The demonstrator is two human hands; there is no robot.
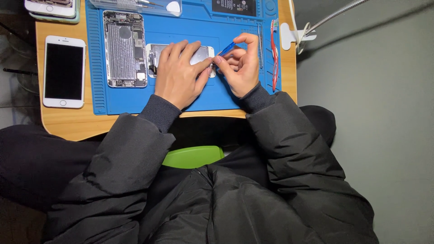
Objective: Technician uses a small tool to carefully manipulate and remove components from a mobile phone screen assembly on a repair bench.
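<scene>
On the blue mat [131, 101], left hand [178, 74] pins screen panel [201, 54]; right hand [242, 68] pinches blue tool [226, 49].

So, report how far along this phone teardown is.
Done: the opened phone body lies on the blue mat with its internals exposed, the screen panel off it. In hand: the left hand presses the detached screen panel flat while the right hand holds a blue tool at its edge. Left: the two halves lie apart; a white phone sits closed beside the mat.

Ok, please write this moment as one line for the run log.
left hand: pressing phone screen panel on blue mat | right hand: holding blue tool at panel edge | opened phone body alongside
</scene>
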